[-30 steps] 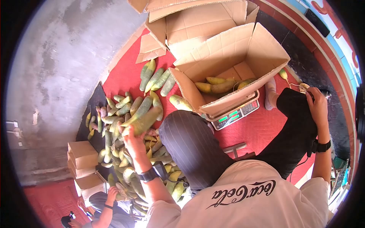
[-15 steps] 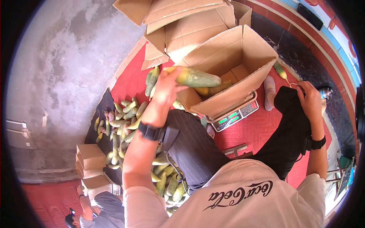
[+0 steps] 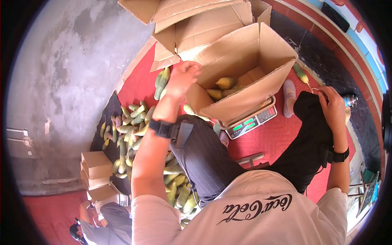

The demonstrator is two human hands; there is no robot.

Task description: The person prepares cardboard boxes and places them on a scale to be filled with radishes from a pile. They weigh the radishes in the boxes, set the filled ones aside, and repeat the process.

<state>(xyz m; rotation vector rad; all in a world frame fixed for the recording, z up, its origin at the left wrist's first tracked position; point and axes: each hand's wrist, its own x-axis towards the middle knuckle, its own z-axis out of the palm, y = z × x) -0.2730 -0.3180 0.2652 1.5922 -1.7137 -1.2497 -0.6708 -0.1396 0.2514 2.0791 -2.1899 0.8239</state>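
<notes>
My left hand hovers at the left rim of an open cardboard box. Its fingers are apart and hold nothing. Inside the box lie several long green-and-yellow radish-like vegetables, partly hidden by the near wall. The box stands on a digital scale with lit green displays. My right hand rests on my right knee with loosely bent fingers and nothing visible in it. One more green vegetable lies on the floor beyond that knee.
A large heap of similar vegetables spreads over a dark sheet on my left. Flattened cardboard boxes lie beyond the open box. At lower left a person sits near stacked boxes. A grey wall rises at far left.
My left hand has let go of the vegetable it held over the box and drawn slightly up. A vegetable now shows among those inside the box. My right hand stays on the knee.
</notes>
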